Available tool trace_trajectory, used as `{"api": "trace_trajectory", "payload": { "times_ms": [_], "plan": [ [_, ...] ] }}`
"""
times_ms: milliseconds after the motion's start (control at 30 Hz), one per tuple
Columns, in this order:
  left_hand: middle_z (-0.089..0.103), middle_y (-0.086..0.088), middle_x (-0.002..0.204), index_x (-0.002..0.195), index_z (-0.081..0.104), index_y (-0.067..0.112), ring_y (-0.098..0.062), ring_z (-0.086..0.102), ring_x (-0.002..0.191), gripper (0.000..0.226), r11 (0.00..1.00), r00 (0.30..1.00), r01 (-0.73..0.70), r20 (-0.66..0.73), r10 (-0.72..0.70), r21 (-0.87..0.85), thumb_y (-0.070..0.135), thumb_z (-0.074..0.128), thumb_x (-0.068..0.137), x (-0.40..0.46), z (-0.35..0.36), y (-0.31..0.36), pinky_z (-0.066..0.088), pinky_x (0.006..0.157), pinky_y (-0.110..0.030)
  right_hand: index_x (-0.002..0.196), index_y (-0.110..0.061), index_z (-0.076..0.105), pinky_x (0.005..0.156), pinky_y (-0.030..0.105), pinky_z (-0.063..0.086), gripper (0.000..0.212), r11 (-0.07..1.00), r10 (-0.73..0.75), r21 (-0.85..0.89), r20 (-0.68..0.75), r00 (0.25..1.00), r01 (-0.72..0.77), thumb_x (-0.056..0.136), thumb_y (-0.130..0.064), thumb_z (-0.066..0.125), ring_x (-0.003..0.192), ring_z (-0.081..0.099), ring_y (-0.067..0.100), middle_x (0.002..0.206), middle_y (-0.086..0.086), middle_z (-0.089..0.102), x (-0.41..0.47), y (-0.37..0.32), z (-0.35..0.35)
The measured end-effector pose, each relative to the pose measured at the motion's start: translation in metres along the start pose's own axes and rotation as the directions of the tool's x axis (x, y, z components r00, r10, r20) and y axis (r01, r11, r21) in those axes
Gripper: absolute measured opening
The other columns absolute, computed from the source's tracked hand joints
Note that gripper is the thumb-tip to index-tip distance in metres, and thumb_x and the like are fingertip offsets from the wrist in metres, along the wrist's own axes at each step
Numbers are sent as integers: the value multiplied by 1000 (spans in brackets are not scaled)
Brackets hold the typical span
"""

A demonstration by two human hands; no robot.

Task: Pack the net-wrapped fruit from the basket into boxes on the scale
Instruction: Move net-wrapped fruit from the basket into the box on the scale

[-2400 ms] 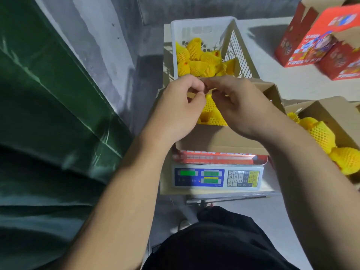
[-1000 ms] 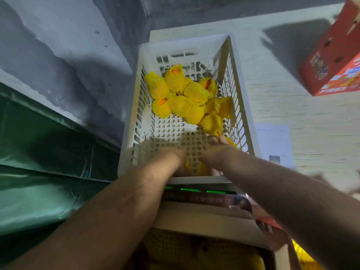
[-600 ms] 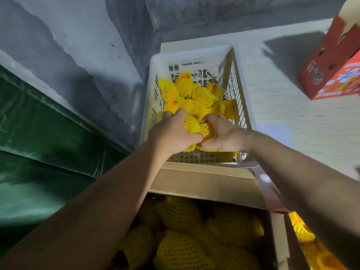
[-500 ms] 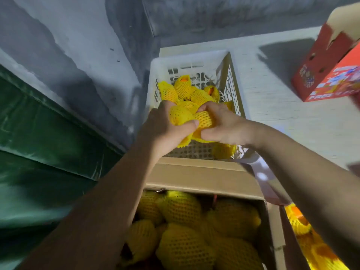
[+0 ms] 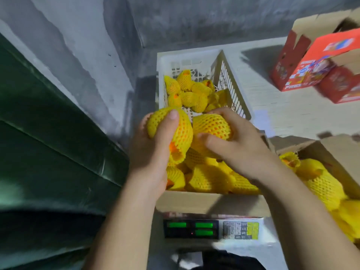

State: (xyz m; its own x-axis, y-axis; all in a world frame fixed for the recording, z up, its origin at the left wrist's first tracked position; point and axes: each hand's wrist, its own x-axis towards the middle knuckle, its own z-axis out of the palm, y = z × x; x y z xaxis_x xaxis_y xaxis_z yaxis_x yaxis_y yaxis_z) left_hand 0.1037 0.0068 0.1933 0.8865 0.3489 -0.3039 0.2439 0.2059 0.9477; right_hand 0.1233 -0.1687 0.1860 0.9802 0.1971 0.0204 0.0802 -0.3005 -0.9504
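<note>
Fruit in transfer: two net-wrapped pieces held over the box on the scale.

Left hand has its grip closed round one net-wrapped fruit, thumb over the top; right hand grips a second fruit, fingers curled over the far side, thumb pressed on the near face. Both pieces sit side by side above the cardboard box, likely so they drop straight onto the fruit already packed there. Box rests on the scale, display lit. White basket just beyond holds the remaining fruit. Forearms reach forward, wrists angled inward.
</note>
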Motion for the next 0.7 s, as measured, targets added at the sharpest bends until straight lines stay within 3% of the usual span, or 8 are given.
{"api": "trace_trajectory", "payload": {
  "times_ms": [100, 200, 267, 367, 467, 567, 700],
  "plan": [
    [67, 6, 129, 105, 64, 54, -24, 69, 115, 63, 987, 991, 124, -39, -129, -104, 73, 88, 50, -20, -23, -11, 58, 95, -55, 102, -27, 66, 63, 23, 51, 25, 993, 41, 111, -74, 996, -32, 81, -29, 80, 70, 63, -1, 78, -18, 70, -30, 2, 29],
    [63, 1, 138, 138, 54, 39, -25, 67, 117, 81, 959, 987, 156, -9, -163, -238, 57, 91, 68, -32, -40, -17, 60, 93, -55, 103, -26, 66, 69, 28, 54, 29, 991, -7, 130, -117, 993, 22, 78, -35, 75, 76, 65, 5, 84, -13, 72, -53, -5, 48],
    [62, -6, 143, 151, 45, 29, -29, 68, 121, 96, 932, 980, 192, 102, -169, -306, 56, 85, 68, -44, -49, -15, 58, 97, -59, 105, -27, 65, 73, 35, 58, 34, 992, -21, 123, -103, 994, 34, 75, -41, 74, 81, 66, 8, 89, -9, 72, -67, -9, 57],
    [66, -15, 140, 152, 50, 21, -34, 66, 127, 69, 926, 948, 187, 308, -83, -328, 59, 62, 95, -62, -66, -13, 53, 106, -55, 106, -29, 65, 77, 46, 61, 38, 991, 11, 136, -88, 996, 1, 73, -44, 77, 88, 69, 14, 96, -5, 71, -88, -12, 72],
    [61, -23, 144, 152, 49, 14, -40, 57, 136, 47, 920, 956, 179, 284, -79, -349, 35, 42, 110, -74, -82, -16, 47, 113, -54, 108, -34, 62, 73, 55, 63, 55, 989, 83, 127, -76, 994, -73, 65, -64, 79, 95, 72, 22, 111, 4, 68, -106, -17, 81],
    [60, -18, 145, 150, 48, 19, -35, 61, 132, 40, 943, 960, 120, 279, -30, -312, 21, 49, 109, -84, -92, -25, 49, 112, -54, 111, -38, 61, 74, 51, 64, 65, 994, 69, 93, -69, 995, -63, 60, -73, 79, 96, 72, 20, 113, 2, 67, -121, -24, 83],
    [71, -11, 133, 146, 52, 16, -26, 71, 120, 54, 964, 960, 41, 277, 34, -261, 37, 67, 99, -96, -96, -33, 59, 100, -45, 104, -38, 61, 68, 52, 63, 49, 993, 27, 119, -68, 997, -19, 69, -63, 86, 85, 74, 19, 89, -14, 72, -132, -29, 80]
  ]
}}
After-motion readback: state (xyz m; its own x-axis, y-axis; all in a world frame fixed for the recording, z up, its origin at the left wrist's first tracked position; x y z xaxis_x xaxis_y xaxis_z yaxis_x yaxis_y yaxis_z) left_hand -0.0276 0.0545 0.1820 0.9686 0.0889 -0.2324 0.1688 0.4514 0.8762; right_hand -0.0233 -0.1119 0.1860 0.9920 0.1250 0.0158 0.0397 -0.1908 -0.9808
